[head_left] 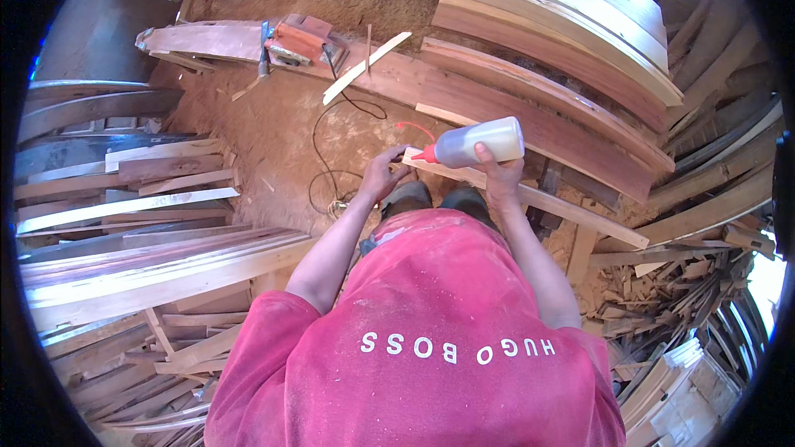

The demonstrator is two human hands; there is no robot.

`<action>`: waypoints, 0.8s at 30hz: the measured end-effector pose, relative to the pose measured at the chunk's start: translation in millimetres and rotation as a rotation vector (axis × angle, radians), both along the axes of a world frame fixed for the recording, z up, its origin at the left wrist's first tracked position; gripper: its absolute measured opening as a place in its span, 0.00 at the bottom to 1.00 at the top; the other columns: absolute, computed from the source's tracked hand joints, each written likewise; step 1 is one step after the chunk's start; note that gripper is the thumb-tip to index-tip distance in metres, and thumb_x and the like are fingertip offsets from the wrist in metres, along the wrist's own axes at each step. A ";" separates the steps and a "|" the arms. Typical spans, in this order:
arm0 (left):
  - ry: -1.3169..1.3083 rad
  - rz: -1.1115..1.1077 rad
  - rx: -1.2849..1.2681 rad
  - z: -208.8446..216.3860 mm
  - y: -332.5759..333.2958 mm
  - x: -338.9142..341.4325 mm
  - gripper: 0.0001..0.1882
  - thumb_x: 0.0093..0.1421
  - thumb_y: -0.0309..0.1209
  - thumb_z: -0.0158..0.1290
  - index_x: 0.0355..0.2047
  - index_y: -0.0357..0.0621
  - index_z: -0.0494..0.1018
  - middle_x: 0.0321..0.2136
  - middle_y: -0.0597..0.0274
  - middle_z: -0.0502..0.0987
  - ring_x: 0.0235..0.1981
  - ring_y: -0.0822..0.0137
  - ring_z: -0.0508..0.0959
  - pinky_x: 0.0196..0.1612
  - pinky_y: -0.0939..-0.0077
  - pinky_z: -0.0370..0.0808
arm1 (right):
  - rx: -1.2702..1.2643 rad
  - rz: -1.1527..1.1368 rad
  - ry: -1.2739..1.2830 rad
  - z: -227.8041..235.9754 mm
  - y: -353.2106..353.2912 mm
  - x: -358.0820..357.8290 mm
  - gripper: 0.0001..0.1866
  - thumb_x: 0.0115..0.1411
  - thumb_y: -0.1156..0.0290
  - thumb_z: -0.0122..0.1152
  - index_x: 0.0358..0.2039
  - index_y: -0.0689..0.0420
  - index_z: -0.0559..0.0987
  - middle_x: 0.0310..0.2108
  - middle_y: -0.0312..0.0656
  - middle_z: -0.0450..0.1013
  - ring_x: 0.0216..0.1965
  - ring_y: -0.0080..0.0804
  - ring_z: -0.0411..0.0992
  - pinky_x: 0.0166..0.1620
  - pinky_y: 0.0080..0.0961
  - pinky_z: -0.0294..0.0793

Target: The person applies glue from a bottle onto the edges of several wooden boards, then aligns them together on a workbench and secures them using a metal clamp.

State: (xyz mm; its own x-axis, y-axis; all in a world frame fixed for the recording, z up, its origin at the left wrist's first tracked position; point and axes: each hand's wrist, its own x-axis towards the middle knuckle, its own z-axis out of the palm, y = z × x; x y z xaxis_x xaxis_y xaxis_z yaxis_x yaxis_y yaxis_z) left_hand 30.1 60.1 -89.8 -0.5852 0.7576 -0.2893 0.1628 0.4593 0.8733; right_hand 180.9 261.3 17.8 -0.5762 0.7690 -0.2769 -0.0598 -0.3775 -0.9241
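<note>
My right hand [499,174] is wrapped round a translucent squeeze bottle [476,143], tilted with its red nozzle pointing down to the left. The nozzle tip is at the end of a pale wooden strip [571,213]; whether it touches the wood, I cannot tell. A red cap [401,125] dangles from the nozzle on a thin strap. My left hand [386,175] grips the strip near that left end, its fingers partly hidden. From there the strip runs past my legs and under the right hand to the lower right.
Ahead lies a long plank [397,74] bearing an orange power tool [300,40], a hammer-like tool [264,54] and a pale offcut [367,68]. A black cord [315,141] loops over the dusty floor. Stacked boards [546,58] stand at right, more timber [166,273] at left.
</note>
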 end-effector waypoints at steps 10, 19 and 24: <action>-0.027 0.076 0.059 9.2 2.2 8.3 0.26 0.54 0.33 0.60 0.54 0.44 0.71 0.41 0.50 0.79 0.39 0.59 0.81 0.42 0.67 0.76 | 0.175 -0.103 -0.039 -0.5 -17.9 8.0 0.23 0.50 0.69 0.71 0.45 0.59 0.74 0.40 0.38 0.74 0.41 0.26 0.73 0.45 0.25 0.74; 0.014 0.081 0.021 -11.6 -0.2 11.9 0.26 0.56 0.33 0.59 0.55 0.49 0.70 0.38 0.51 0.80 0.36 0.62 0.81 0.38 0.69 0.76 | 0.229 -0.245 -0.071 -6.7 1.4 75.6 0.26 0.52 0.69 0.68 0.50 0.58 0.69 0.44 0.39 0.71 0.42 0.29 0.73 0.42 0.31 0.79; -0.035 0.110 0.020 9.4 10.1 24.8 0.25 0.57 0.32 0.59 0.55 0.42 0.70 0.37 0.52 0.81 0.36 0.65 0.81 0.38 0.71 0.76 | 0.167 -0.379 -0.081 -7.7 16.9 131.7 0.26 0.50 0.70 0.70 0.49 0.58 0.70 0.42 0.38 0.72 0.43 0.28 0.71 0.48 0.29 0.72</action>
